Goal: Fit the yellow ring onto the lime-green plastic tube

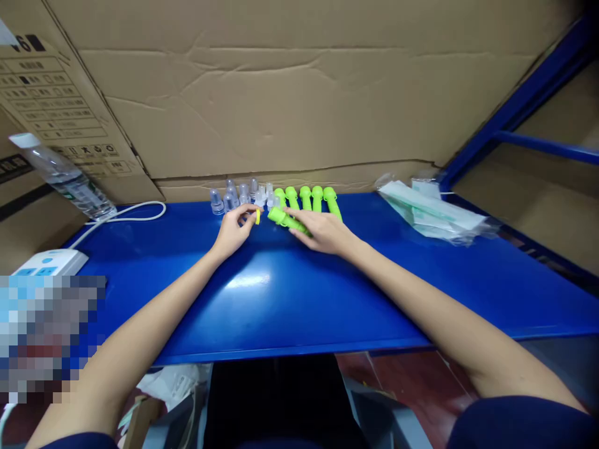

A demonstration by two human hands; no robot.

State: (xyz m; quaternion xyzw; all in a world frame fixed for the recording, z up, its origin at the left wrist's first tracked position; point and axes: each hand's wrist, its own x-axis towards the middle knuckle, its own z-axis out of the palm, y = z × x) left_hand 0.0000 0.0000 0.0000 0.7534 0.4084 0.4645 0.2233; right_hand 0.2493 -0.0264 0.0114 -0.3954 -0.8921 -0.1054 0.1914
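My left hand [235, 229] pinches a small yellow ring [258, 216] between thumb and fingers. Just to its right, my right hand [322, 231] is closed over a lime-green tube with a wider ribbed end [279, 216], which lies tilted and points toward the left hand. Behind the right hand stands a row of similar lime-green tubes [306, 194], their lower parts partly covered by the hand. Several clear plastic cone-tipped caps [230, 201] are grouped behind the left hand, with small whitish translucent pieces [269, 192] between them and the green row.
Cardboard [281, 112] walls off the back of the blue table [281, 305]. At the left are a tilted water bottle [70, 178], a white cable [140, 211] and a power strip [51, 262]. Plastic-wrapped packets [428, 209] lie at the right, near a blue metal frame [515, 87].
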